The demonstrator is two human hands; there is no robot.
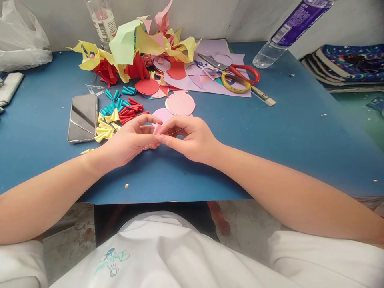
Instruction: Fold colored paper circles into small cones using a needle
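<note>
Between the fingertips of my left hand (135,138) and my right hand (190,138) is a small piece of pink paper (159,129), curled or folded. Both hands pinch it above the blue table. A thin, light line like a wire or stick runs through the fingers; its kind is unclear. Just behind the hands lie pink paper circles (180,105) and a lilac circle (163,115), partly covered. Left of them sit small rolled paper cones: teal (112,108), red (128,114) and yellow (104,131).
A phone (83,119) lies left of the cones. Scissors (232,72) and a box cutter (263,96) rest on lilac paper sheets (180,83). Crumpled paper scraps (123,44) heap at the back. Bottles (291,32) stand by the wall, with a plastic bag (22,40) at far left.
</note>
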